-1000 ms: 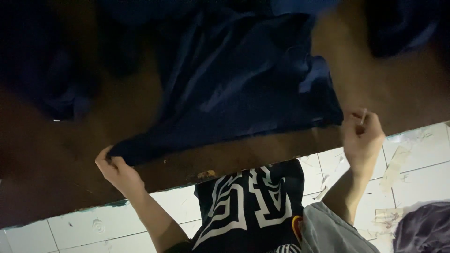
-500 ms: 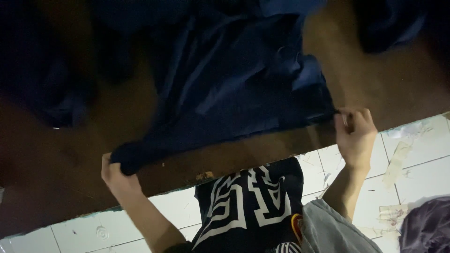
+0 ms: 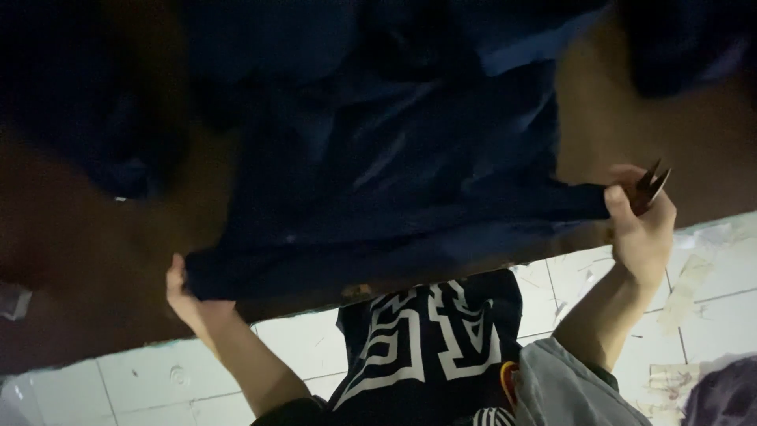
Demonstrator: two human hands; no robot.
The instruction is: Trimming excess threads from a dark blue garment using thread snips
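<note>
Both hands' grip clenched on navy cloth [image 3: 394,197]; brown table [image 3: 95,260]; white tiled floor [image 3: 315,347].

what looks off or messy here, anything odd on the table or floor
The white tiled floor is littered with pale scraps and stains at the right. The dark blue fabric lies rumpled on the brown table, its near edge held by the left hand and right hand, which also holds small snips.

Looks like a small garment/sewing workshop, prob home-run: dark blue fabric [image 3: 394,181] spread over a worn wooden table [image 3: 95,268] btwn both hands, more cloth heaped beyond them, white tiled floor [image 3: 158,379] w/ paper scraps below. Dim light tho.
</note>
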